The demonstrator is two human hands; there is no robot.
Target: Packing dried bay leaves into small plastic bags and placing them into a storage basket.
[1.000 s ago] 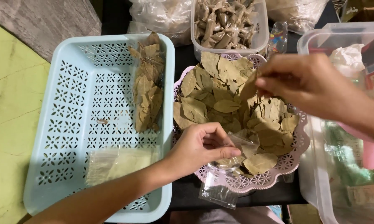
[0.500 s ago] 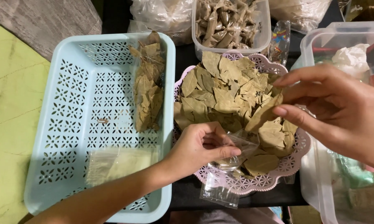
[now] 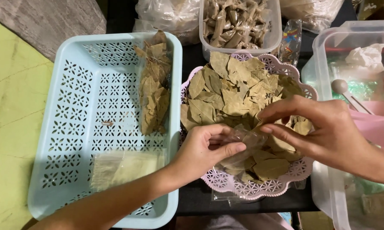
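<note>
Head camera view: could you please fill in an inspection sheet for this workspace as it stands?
Surface: dark table, mostly covered.
Job's things: small clear plastic bag held over a pink lacy basket piled with dried leaves.
Clutter: light blue perforated tray with packed leaf bags and flat clear bags; clear tub of wrapped pieces; clear bin at right.
Grippers: left hand pinches the bag; right hand has fingertips at its mouth.
Cables: nothing seen.
Surroundings: yellow-green floor, grey mat.
</note>
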